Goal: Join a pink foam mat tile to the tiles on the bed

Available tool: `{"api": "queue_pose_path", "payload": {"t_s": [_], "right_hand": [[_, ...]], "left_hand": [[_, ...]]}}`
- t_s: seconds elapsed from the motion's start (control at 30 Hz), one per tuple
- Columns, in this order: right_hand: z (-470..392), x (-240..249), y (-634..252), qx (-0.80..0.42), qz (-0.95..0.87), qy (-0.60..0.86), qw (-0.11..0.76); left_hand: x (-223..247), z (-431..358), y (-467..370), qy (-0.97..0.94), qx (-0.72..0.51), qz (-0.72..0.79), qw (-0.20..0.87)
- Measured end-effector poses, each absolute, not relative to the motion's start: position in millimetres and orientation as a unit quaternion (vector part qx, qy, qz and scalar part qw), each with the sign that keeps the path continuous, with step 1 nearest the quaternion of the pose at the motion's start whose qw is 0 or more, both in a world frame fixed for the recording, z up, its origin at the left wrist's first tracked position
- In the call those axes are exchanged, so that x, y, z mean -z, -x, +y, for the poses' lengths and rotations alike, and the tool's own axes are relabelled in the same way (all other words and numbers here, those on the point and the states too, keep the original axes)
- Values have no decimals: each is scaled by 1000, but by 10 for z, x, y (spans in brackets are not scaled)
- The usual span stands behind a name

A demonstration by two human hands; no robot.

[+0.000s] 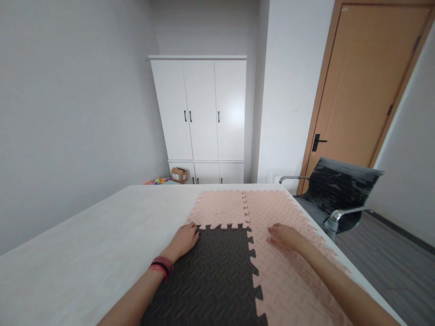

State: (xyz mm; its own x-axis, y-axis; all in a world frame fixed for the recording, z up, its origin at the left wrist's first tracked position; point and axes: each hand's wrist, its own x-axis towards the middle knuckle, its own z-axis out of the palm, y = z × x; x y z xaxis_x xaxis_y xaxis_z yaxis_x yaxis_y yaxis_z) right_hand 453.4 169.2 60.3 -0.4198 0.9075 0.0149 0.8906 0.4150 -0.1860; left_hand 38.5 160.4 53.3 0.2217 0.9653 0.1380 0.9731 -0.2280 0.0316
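A black foam mat tile (217, 276) with a raised diamond-plate pattern lies on the white table. Its far edge meets a pink foam mat tile (219, 208). Along its right side the toothed edge meets a longer pink foam mat piece (272, 213). At the black tile's far left corner, my left hand (185, 238) is closed on the edge with bent fingers; its underside is hidden. My right hand (283, 236) rests open, palm down, on the right pink piece, with nothing held.
The white table (84, 240) extends to the left. Beyond its right edge stands a black office chair (343, 194) with metal armrests. A white cabinet (204, 108) and a cardboard box (179, 174) are behind the far edge. A wooden door (370, 81) is at the right.
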Motion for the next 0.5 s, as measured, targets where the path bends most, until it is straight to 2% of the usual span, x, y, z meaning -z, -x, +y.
{"api": "queue_pose_path", "payload": {"t_s": [0.27, 0.5], "right_hand": [[1768, -701, -3598, -63, -886, 445, 113], [1866, -594, -3522, -108, -887, 435, 109]], "left_hand": [[-490, 1580, -384, 799, 69, -597, 37], [-560, 1602, -400, 795, 56, -603, 43]]}}
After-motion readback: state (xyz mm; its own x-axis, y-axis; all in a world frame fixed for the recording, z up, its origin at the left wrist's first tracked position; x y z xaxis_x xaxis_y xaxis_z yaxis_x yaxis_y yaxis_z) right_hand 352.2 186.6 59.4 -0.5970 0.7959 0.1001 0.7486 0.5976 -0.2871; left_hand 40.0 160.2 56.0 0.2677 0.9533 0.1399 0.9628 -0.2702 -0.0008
